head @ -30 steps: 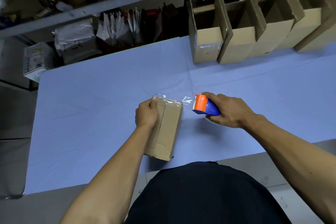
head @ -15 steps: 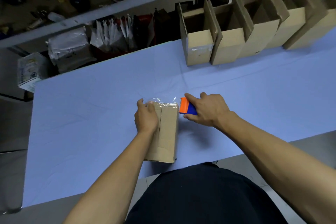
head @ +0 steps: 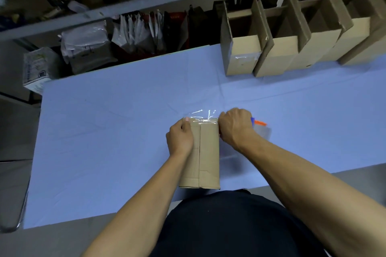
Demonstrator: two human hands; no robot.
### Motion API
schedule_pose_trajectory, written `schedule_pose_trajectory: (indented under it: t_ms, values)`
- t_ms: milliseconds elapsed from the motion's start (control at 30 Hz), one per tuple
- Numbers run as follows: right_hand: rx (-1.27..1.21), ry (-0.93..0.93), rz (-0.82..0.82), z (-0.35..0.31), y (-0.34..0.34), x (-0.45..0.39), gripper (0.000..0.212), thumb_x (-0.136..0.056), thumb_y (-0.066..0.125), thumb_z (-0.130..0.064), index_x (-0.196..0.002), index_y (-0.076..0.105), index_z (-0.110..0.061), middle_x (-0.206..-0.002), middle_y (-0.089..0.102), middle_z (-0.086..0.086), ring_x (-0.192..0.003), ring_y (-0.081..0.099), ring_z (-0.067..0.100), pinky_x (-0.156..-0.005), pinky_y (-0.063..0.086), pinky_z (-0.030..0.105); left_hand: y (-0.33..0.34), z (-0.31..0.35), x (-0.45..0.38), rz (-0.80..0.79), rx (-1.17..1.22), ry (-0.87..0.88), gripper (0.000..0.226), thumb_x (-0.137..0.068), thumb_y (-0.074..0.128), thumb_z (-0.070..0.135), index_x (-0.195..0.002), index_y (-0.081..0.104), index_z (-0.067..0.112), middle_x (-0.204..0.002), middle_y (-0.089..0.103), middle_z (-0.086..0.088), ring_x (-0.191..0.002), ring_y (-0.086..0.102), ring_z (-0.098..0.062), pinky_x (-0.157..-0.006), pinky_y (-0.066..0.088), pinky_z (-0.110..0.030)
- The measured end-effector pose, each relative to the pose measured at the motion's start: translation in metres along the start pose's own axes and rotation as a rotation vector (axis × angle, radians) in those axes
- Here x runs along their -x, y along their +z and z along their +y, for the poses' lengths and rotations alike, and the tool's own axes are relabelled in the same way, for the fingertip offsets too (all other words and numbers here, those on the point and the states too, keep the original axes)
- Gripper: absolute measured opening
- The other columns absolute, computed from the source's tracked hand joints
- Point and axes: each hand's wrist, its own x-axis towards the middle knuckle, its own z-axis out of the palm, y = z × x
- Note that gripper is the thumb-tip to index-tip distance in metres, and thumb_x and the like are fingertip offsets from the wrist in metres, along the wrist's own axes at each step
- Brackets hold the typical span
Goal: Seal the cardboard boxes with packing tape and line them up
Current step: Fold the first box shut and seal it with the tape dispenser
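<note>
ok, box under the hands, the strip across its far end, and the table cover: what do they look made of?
Box: brown corrugated cardboard, matte; folded flaps and a centre seam show.
Strip: clear plastic packing tape, glossy; it catches white highlights and the blue shows through it.
Table cover: probably thin cloth or a soft sheet, pale blue, matte; long shallow creases run across it. Which of the two cannot be told.

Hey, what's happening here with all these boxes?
A person is taping a cardboard box shut on a blue table. The left hand steadies the box's left side, while the right hand holds an orange-and-blue tape dispenser against its right edge. Clear tape runs across the far end. A row of open-topped boxes stands along the back.
</note>
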Motion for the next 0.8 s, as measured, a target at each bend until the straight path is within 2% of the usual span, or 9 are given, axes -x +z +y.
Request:
schedule_pose_trajectory:
  t_ms: [100,200,267,400,467,500,600,700,800]
  values:
    - [-0.206,0.102,-0.001,0.015,0.026,0.001,0.043,-0.090,0.056,-0.050,-0.120,0.051,-0.020,-0.107,0.063,0.007,-0.097,0.063,0.029,-0.067,0.039,0.030,0.000,-0.004,-0.005,-0.037,0.019,-0.017,0.045,-0.104,0.039,0.038,-0.072,0.047,0.008,-0.064,0.047,-0.001,-0.067,0.041,-0.022,-0.062,0.033,-0.034]
    - [-0.229,0.211,0.060,0.035,0.038,-0.007,0.066,-0.086,0.056,-0.066,-0.137,0.037,-0.028,-0.112,0.055,0.011,-0.095,0.060,0.032,-0.070,0.035,0.035,0.002,-0.007,-0.008,-0.063,0.082,-0.066,0.044,-0.103,0.039,0.039,-0.085,0.057,0.003,-0.072,0.053,-0.002,-0.071,0.044,-0.021,-0.065,0.037,-0.034]
    - [-0.181,0.211,0.123,0.037,0.043,-0.013,0.076,-0.087,0.059,-0.059,-0.149,0.023,-0.033,-0.119,0.050,0.013,-0.100,0.055,0.033,-0.076,0.037,0.038,0.004,-0.010,-0.009,-0.070,0.113,-0.074,0.043,-0.103,0.039,0.040,-0.092,0.062,0.006,-0.080,0.062,-0.005,-0.075,0.050,-0.021,-0.069,0.041,-0.033]
    - [-0.262,0.117,0.070,0.028,0.055,-0.015,0.086,-0.087,0.059,-0.013,-0.157,0.010,-0.025,-0.136,0.036,0.021,-0.110,0.046,0.036,-0.084,0.039,0.039,0.006,-0.018,-0.012,-0.091,0.199,-0.103,0.036,-0.102,0.043,0.042,-0.103,0.067,0.014,-0.100,0.070,-0.004,-0.093,0.062,-0.022,-0.089,0.050,-0.039]
    - [-0.393,0.098,0.048,0.023,0.060,-0.012,0.082,-0.087,0.053,-0.004,-0.157,0.014,-0.021,-0.138,0.033,0.025,-0.110,0.045,0.037,-0.090,0.037,0.039,0.006,-0.020,-0.011,-0.080,0.240,-0.159,0.035,-0.100,0.048,0.045,-0.118,0.063,0.019,-0.113,0.068,0.004,-0.106,0.062,-0.018,-0.095,0.051,-0.037]
    - [-0.453,0.093,0.059,0.022,0.062,-0.011,0.080,-0.087,0.052,-0.002,-0.157,0.017,-0.019,-0.137,0.034,0.025,-0.110,0.045,0.037,-0.090,0.036,0.039,0.006,-0.021,-0.009,-0.061,0.266,-0.182,0.034,-0.098,0.052,0.046,-0.120,0.061,0.022,-0.114,0.067,0.009,-0.106,0.062,-0.014,-0.091,0.050,-0.032]
    - [-0.617,0.097,0.197,0.023,0.058,-0.009,0.063,-0.089,0.053,-0.001,-0.149,0.038,-0.010,-0.135,0.044,0.024,-0.112,0.047,0.039,-0.091,0.035,0.038,0.008,-0.017,-0.002,0.061,0.348,-0.163,0.011,-0.091,0.065,0.039,-0.097,0.057,0.034,-0.094,0.063,0.020,-0.086,0.062,0.004,-0.070,0.045,-0.015]
    - [-0.912,0.097,0.402,0.016,0.040,-0.005,0.026,-0.090,0.054,-0.004,-0.112,0.068,-0.003,-0.109,0.067,0.017,-0.100,0.059,0.033,-0.079,0.039,0.035,0.008,-0.014,0.001,0.125,0.420,-0.083,0.012,-0.087,0.072,0.024,-0.090,0.063,0.032,-0.089,0.068,0.017,-0.081,0.066,0.005,-0.067,0.047,-0.006]
    - [-1.128,0.112,0.413,0.002,0.030,0.003,0.017,-0.090,0.055,-0.011,-0.092,0.072,-0.010,-0.088,0.073,0.001,-0.084,0.065,0.019,-0.073,0.044,0.030,0.006,-0.011,0.002,0.091,0.429,-0.074,0.009,-0.085,0.073,0.025,-0.088,0.068,0.032,-0.088,0.072,0.017,-0.081,0.067,0.007,-0.070,0.050,-0.010]
